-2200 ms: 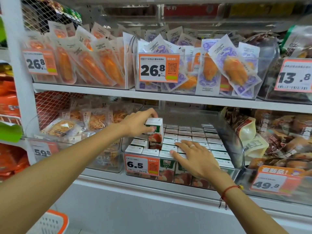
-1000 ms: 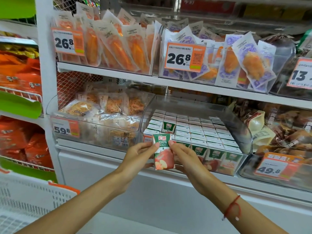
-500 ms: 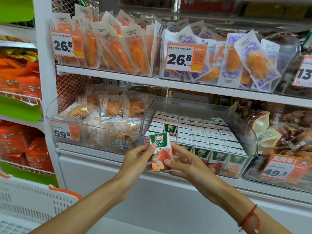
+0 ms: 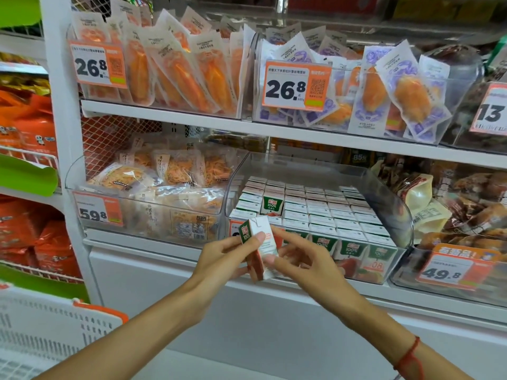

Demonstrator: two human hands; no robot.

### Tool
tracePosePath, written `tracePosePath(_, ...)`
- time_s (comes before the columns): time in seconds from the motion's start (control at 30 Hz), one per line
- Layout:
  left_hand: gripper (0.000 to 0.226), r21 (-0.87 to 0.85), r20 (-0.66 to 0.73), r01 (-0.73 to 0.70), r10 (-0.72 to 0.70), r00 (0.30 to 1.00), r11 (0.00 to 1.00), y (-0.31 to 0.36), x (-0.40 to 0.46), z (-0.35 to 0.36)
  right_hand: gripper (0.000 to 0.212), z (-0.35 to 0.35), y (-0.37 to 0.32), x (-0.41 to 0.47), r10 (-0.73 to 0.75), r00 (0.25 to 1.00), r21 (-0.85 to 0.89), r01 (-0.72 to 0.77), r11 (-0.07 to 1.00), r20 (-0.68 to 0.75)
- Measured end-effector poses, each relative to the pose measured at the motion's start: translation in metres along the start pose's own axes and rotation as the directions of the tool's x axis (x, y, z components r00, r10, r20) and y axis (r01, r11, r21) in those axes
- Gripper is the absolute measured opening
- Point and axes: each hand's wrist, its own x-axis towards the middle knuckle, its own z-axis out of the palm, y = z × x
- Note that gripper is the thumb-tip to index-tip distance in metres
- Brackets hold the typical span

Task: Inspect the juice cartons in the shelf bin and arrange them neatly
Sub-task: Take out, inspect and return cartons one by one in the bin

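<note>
A small juice carton [image 4: 262,246] is out of the bin, in front of the shelf edge, turned so its white side panel faces me. My left hand [image 4: 223,257] grips it from the left, thumb on its upper face. My right hand [image 4: 300,259] pinches its right side with thumb and fingertips. The clear shelf bin [image 4: 395,207] behind holds several rows of the same cartons [image 4: 321,212], tops up. One carton [image 4: 272,205] in the second column stands higher than its neighbours, green front showing.
A clear bin of snack packs [image 4: 153,204] sits left of the juice bin, a bin of brown pouches [image 4: 466,215] to the right. The upper shelf [image 4: 192,119] carries hanging packets. A white basket with an orange rim [image 4: 55,322] is at lower left.
The carton came out of the bin into both hands. Since half a second ago it has been rotated, from green-and-red front facing me to white side panel facing me.
</note>
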Motion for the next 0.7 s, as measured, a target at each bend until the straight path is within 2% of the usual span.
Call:
tracePosePath(0.07,0.027,-0.022,0.054,0.012,-0.011,0.998,1.000,0.002,0.000,-0.002,0.039,-0.008,0.000,0.003,0.056,0.998,0.102,-0.059,0.993,0.038)
tracePosePath(0.23,0.027,-0.032,0.098,0.015,-0.012,0.995,0.999,0.004,0.000,0.001,0.042,-0.015,0.005,0.004,0.239,0.933,0.179,-0.292,0.940,0.268)
tracePosePath(0.3,0.027,-0.018,0.095,0.011,-0.009,0.995,1.000,0.003,0.001,0.002,0.037,-0.015,0.005,0.003,0.253,0.920,0.185,-0.316,0.931,0.298)
tracePosePath(0.47,0.031,-0.021,0.063,-0.009,0.011,0.998,1.000,-0.003,0.001,0.006,0.029,-0.008,0.005,0.005,0.240,0.957,0.142,-0.264,0.954,0.163)
tracePosePath(0.57,0.031,0.016,-0.019,-0.046,0.047,0.999,0.999,-0.006,-0.002,0.007,0.021,-0.005,0.006,0.003,0.226,0.969,0.124,-0.238,0.963,0.103)
tracePosePath(0.7,0.012,0.102,-0.155,-0.133,0.148,0.977,0.986,-0.005,-0.001,0.006,0.016,-0.002,0.008,0.004,0.181,0.983,0.069,-0.182,0.981,0.026)
